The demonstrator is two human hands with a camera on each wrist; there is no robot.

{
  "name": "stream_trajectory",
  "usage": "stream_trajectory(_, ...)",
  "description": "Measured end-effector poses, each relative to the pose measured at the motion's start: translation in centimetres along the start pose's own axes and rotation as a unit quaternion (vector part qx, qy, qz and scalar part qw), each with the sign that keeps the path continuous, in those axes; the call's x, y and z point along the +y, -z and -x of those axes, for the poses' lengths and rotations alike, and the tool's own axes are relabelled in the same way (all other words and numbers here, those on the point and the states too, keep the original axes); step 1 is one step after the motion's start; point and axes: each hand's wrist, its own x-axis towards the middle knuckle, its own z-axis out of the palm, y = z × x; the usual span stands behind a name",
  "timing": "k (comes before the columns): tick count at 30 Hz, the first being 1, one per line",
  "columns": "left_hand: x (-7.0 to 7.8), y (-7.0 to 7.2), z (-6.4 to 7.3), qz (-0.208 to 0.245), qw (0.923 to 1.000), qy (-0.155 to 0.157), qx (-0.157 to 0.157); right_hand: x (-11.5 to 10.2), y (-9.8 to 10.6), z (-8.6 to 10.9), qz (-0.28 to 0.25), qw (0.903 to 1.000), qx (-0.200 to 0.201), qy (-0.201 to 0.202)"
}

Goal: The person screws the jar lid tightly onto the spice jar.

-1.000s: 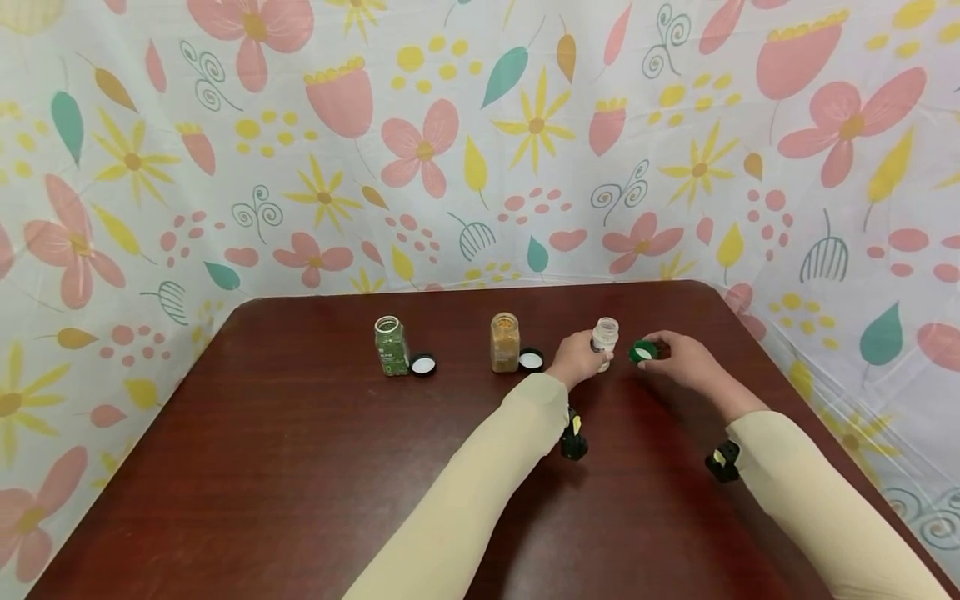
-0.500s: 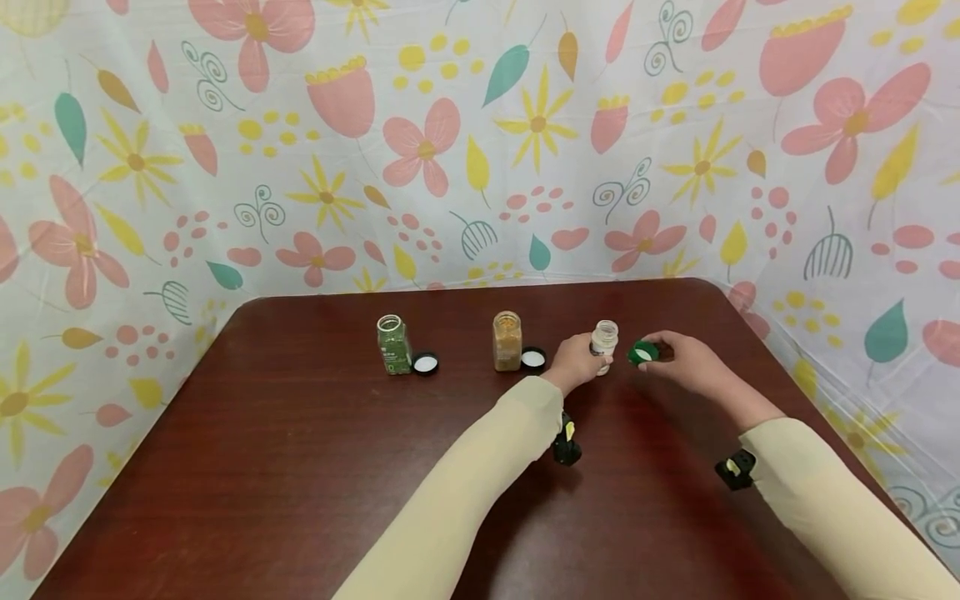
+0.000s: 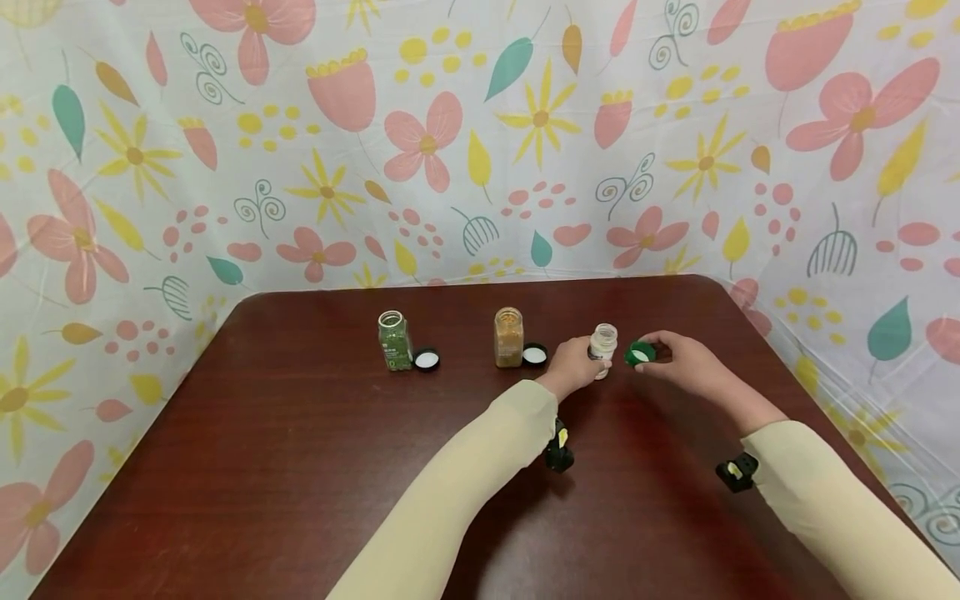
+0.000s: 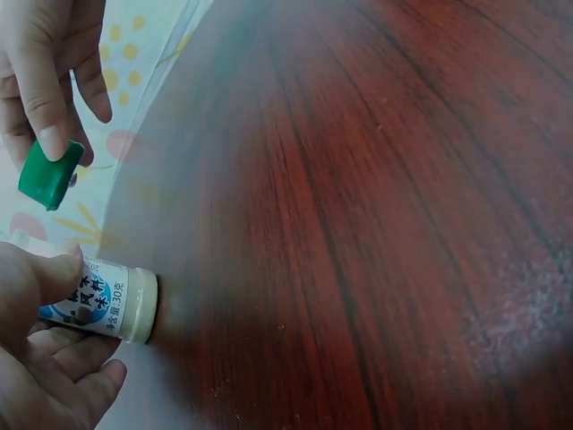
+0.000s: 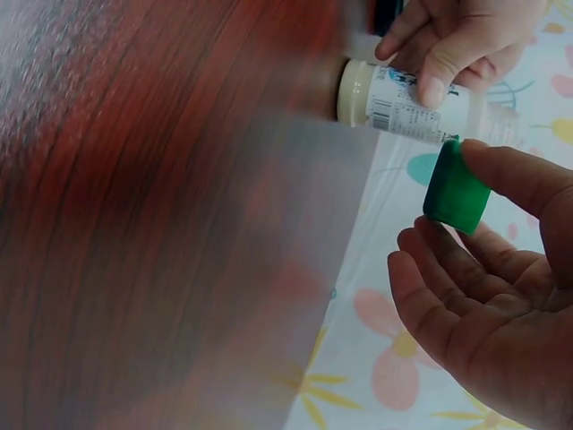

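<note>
My left hand (image 3: 573, 367) grips a small clear spice jar (image 3: 603, 340) with a white label and pale powder inside. In the left wrist view the thumb lies across the label of the jar (image 4: 112, 300), fingers curled beneath. The jar stands upright with its mouth uncapped. Just to its right, my right hand (image 3: 684, 360) pinches a green cap (image 3: 640, 353) between thumb and fingers, its white inner side showing. In the right wrist view the green cap (image 5: 458, 190) is held apart from the table, near the jar's upper part.
An uncapped jar of green herbs (image 3: 394, 343) stands at the left, with a black lid (image 3: 427, 360) beside it. Another uncapped jar of orange-brown seasoning (image 3: 508, 340) stands mid-table, a second black lid (image 3: 534, 356) next to it. Behind the dark wooden table (image 3: 300, 467) hangs a floral cloth (image 3: 480, 142).
The green cap in my right hand has shifted slightly left, closer to the jar. My left hand has stayed on the jar, and the view has tilted a little.
</note>
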Motion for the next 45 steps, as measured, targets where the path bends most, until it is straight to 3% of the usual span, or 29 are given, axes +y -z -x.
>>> stream_trajectory(13, -0.4, 0.5, 1.0, -0.03, 0.9993, -0.018, 0.01, -0.5, 0.0, 0.1, -0.005, 0.9998, 0.005, 0.016)
stream_trajectory(21, -0.4, 0.9, 1.4, -0.024, 0.9994, -0.023, 0.004, -1.1, 0.1, 0.2, -0.005, 0.9998, 0.003, 0.018)
stream_trajectory(30, -1.6, 0.6, 2.0, -0.02, 0.9983, -0.052, -0.017, -1.7, -0.3, 1.0, -0.02, 0.9996, -0.003, 0.018)
stream_trajectory(45, -3.6, 2.9, 3.8, -0.038, 0.995, -0.079, -0.046, -3.5, -1.2, 1.0, -0.022, 0.9993, 0.011, 0.029)
